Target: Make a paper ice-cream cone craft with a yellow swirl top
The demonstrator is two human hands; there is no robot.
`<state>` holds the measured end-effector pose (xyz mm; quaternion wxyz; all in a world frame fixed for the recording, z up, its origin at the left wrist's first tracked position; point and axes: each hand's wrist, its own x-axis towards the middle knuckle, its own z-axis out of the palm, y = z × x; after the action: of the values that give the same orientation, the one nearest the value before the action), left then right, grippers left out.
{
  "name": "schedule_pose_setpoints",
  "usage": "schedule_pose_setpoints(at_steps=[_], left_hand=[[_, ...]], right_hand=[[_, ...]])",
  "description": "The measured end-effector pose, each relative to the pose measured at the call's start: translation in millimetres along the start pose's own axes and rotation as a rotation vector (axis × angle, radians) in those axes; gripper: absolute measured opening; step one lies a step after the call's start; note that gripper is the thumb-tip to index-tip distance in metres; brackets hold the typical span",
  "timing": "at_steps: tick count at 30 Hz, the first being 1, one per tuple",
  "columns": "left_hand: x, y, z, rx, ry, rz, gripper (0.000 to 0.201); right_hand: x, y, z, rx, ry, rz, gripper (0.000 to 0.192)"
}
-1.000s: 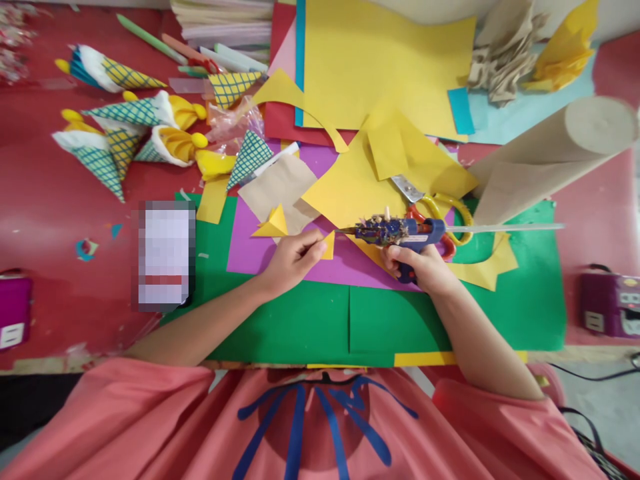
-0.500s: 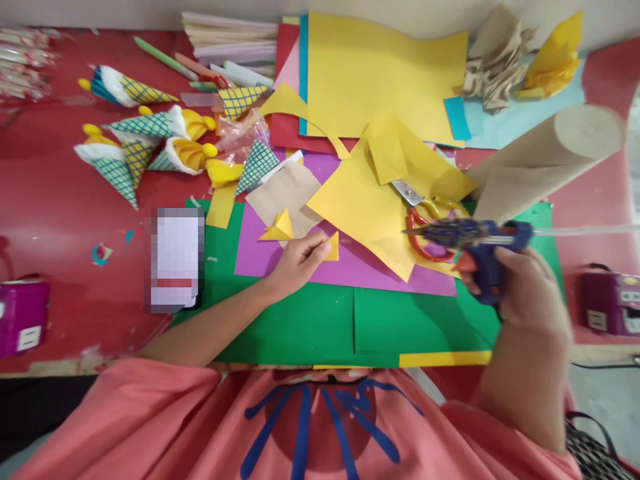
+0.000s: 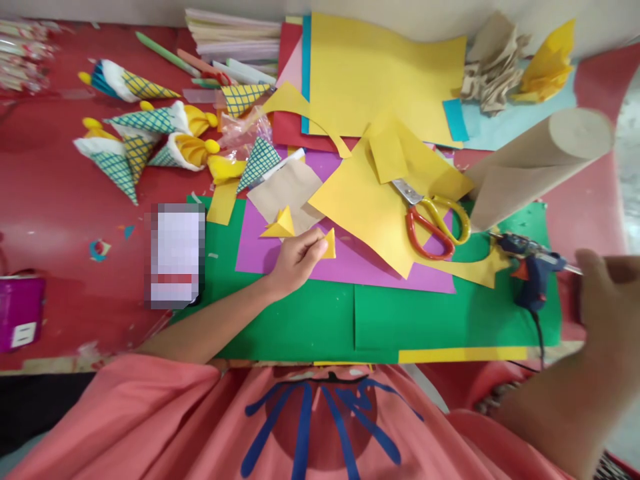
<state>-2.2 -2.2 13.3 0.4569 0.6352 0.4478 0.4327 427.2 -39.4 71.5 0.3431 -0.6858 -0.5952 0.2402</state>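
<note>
In the head view, the red bench (image 3: 65,220) is crowded along its far edge with a stack of flat yellow, red and blue paper sheets (image 3: 385,73), and at far left with checked paper cones with yellow and white frills (image 3: 145,137). The freest room lies on the green paper sheet (image 3: 320,320) at the near edge, between the two arms. A smooth purple paper sheet (image 3: 360,263) lies on the green one, partly covered by a large yellow cut sheet (image 3: 365,203). Red-and-yellow-handled scissors (image 3: 433,223) rest on that yellow sheet, blades shut. A thick brown paper roll (image 3: 537,163) slants across the far right.

The left hand (image 3: 295,257) rests on the purple sheet, fingers curled, pinching a small folded yellow paper triangle (image 3: 329,244) between thumb and fingertips. A second small yellow folded piece (image 3: 280,225) lies just beyond it, on a tan paper scrap (image 3: 290,190).

The blue hot glue gun (image 3: 530,267) lies near the right edge of the green sheet, nozzle pointing left, cord trailing toward the near edge. The right hand (image 3: 600,300) is blurred just right of it, at the clear glue stick; whether it grips the stick cannot be told.
</note>
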Motion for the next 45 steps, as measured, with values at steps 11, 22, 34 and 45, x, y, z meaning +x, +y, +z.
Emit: schedule_pose_setpoints(at_steps=[11, 22, 34, 45], left_hand=[[-8, -9, 3.4, -0.169, 0.289, -0.015, 0.04], [-9, -11, 1.1, -0.138, 0.333, -0.047, 0.034], [-6, -7, -1.0, -0.118, 0.099, -0.109, 0.039], [-2, -3, 0.4, -0.119, -0.007, -0.127, 0.037]], right_hand=[[44, -157, 242, -0.137, -0.617, -0.836, 0.03], [71, -183, 287, 0.115, -0.797, -0.738, 0.011], [31, -119, 199, 0.805, -0.505, 0.184, 0.028], [17, -98, 216, 0.991, -0.514, 0.169, 0.02]])
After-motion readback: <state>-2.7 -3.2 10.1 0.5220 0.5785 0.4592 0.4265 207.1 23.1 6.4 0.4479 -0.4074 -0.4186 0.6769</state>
